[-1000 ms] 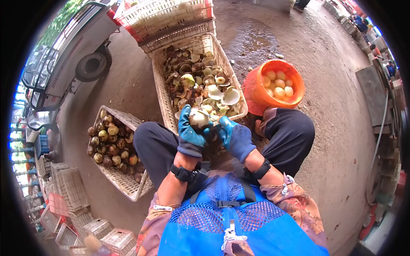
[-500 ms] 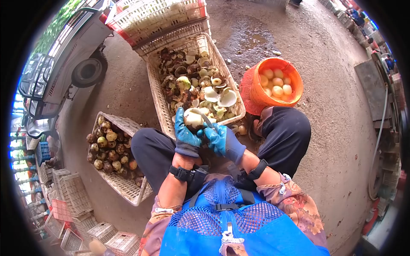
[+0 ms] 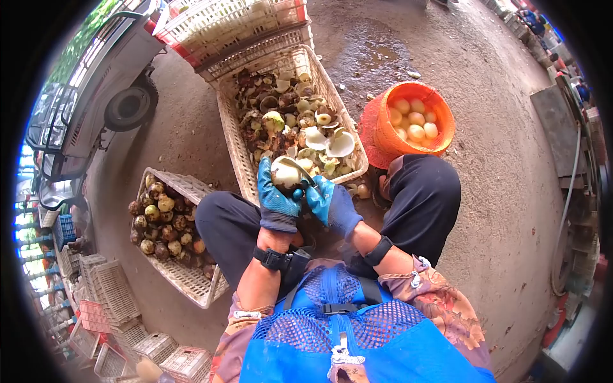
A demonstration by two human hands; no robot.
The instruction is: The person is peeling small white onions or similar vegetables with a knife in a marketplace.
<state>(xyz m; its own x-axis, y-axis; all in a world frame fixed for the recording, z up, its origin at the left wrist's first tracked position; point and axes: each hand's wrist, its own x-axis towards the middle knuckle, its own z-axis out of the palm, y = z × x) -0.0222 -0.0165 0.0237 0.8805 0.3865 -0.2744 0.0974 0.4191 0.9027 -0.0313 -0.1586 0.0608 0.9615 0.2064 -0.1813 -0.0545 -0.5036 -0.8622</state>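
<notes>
Grey-brown concrete ground (image 3: 491,223) surrounds a seated person's dark-trousered legs (image 3: 421,204). A large cream slatted plastic crate (image 3: 231,137) contains brown and pale peelings (image 3: 271,121); a smaller cream plastic crate (image 3: 191,290), to its left, contains brown-and-green round bulbs (image 3: 166,217). A round orange bucket (image 3: 386,134), to the right, contains pale peeled bulbs (image 3: 416,119). The left hand (image 3: 277,203), blue-gloved, cradles a partly peeled white round bulb (image 3: 285,173) at the large crate's near end, fingers curled around it. The right hand (image 3: 333,205), blue-gloved, has its fingers closed on a curved metal blade's (image 3: 304,171) grip, the blade against the bulb. Relative to one second earlier, the right hand lies closer to the left; container contents appear unchanged.
</notes>
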